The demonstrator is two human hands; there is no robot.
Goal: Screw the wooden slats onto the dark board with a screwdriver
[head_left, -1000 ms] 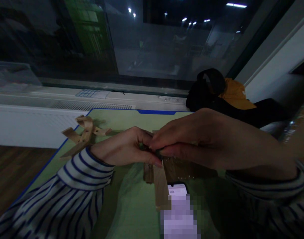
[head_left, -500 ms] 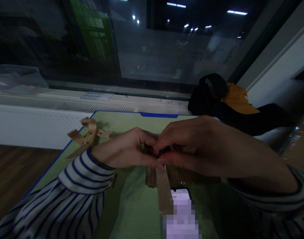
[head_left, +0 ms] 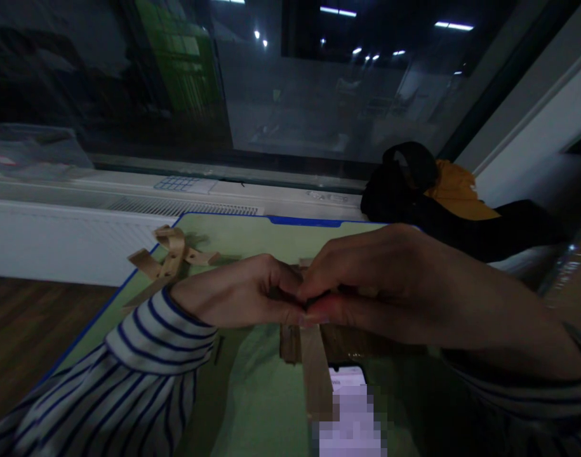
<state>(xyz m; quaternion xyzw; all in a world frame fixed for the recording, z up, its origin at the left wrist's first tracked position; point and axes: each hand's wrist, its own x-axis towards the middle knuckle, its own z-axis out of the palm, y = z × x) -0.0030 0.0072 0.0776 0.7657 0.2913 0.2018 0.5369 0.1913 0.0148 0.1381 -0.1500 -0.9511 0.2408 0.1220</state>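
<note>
Head view: two bare hands at work over a green board (head_left: 261, 393) with a blue edge, seen as by someone standing close in the room. The left hand (head_left: 237, 295) and the right hand (head_left: 390, 285) meet at their fingertips, thumbs and forefingers drawn together in a pinch; what lies inside that pinch is hidden in shadow, so I cannot tell what either hand grips. Directly below the joined fingertips — running out from under them toward the viewer — is a flat wooden strip (head_left: 317, 374), its upper part covered by the fingers. Under the right hand's fingers lies a brown, glossy block (head_left: 361, 336), the strip crossing near its left end. Nearer the viewer than the fingers, just right of the strip, is a phone (head_left: 350, 419) with a lit, partly pixelated screen. To the left of the fingers, past the left wrist, rests a wooden piece with curved arms (head_left: 172, 259), at the board's edge. Beyond the fingers run a pale sill (head_left: 280, 198) and a dark window (head_left: 290, 108) — and, to their far right, a black and orange bundle (head_left: 461, 190).
</note>
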